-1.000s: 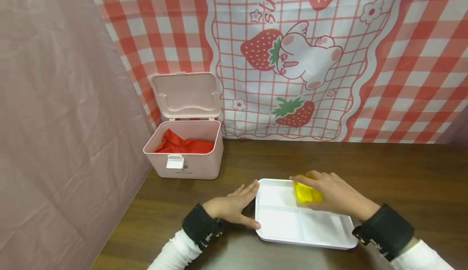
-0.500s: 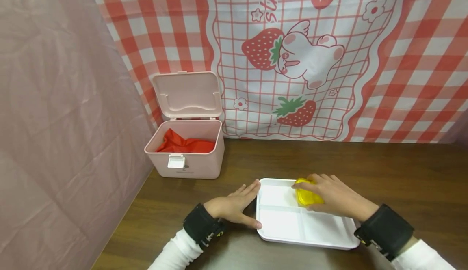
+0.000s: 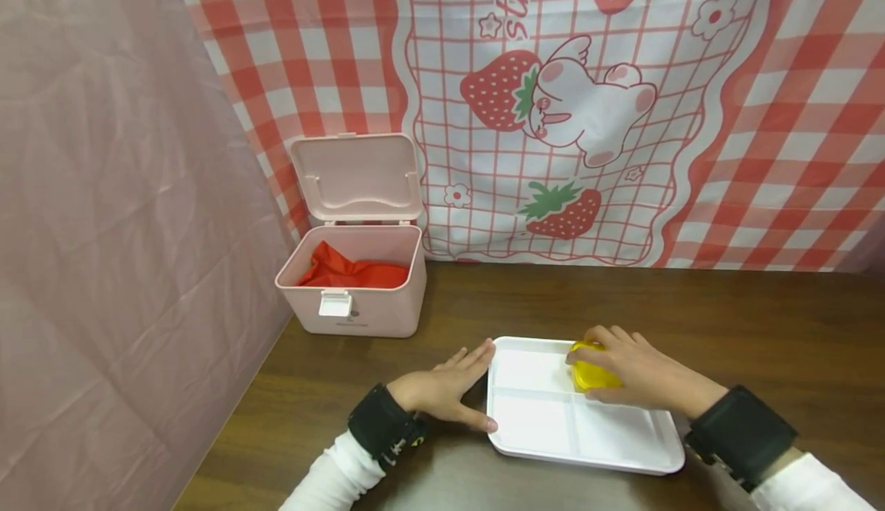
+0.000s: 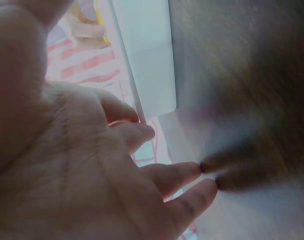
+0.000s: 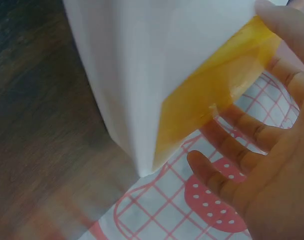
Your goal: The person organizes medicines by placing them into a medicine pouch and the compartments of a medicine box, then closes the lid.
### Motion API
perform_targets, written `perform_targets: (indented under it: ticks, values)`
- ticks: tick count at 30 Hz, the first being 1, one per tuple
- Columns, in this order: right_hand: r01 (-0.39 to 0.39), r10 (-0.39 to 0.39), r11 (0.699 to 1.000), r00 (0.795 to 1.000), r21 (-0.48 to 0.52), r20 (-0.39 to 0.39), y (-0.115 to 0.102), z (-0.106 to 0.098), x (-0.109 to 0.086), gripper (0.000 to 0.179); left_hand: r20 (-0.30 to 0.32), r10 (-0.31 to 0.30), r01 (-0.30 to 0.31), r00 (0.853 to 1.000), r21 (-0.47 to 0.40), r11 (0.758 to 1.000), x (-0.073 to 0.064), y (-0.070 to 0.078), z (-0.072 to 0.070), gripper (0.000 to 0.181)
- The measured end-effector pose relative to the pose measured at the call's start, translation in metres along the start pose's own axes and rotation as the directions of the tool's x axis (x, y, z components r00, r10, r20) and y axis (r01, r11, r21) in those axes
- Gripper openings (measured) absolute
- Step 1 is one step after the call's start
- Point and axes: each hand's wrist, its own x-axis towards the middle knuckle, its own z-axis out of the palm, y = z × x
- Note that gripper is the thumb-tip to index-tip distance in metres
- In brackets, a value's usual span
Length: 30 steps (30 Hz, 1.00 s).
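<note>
A white divided tray lies on the table in front of the person. My left hand rests at its left side, fingers spread, with thumb and fingertips at the rim. In the left wrist view, two fingertips of that hand touch the wood beside the tray's wall. A small translucent yellow plastic container sits in the back part of the tray. My right hand grips it from the right, thumb in front and fingers behind. The right wrist view shows this yellow container at the tray's end wall.
A pink lidded box stands open at the back left, with red cloth inside. Behind the brown wooden table hangs a red-and-white checked strawberry cloth. A pink curtain borders the left side.
The right hand has shifted the yellow container a little to the right along the tray's back part. The left hand has kept its place at the tray's left rim.
</note>
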Motion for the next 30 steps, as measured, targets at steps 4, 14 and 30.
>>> perform_targets:
  ticks: [4, 14, 30]
  values:
    - [0.011, -0.011, 1.0, 1.0, 0.029, -0.003, 0.002, 0.004, 0.0, 0.045, -0.002, 0.008, -0.008, 1.0, 0.002, 1.0, 0.0, 0.0, 0.0, 0.103]
    - [0.053, -0.053, 0.998, 0.999, 0.039, -0.002, 0.004, 0.014, -0.001, 0.04, 0.02, 0.016, -0.016, 1.0, -0.043, 0.999, 0.001, -0.001, 0.0, 0.102]
    - [-0.118, 0.116, 0.992, 0.992, 0.047, 0.048, 0.008, -0.004, -0.027, 0.06, -0.013, 0.016, -0.016, 1.0, -0.016, 1.0, 0.0, 0.001, 0.002, 0.104]
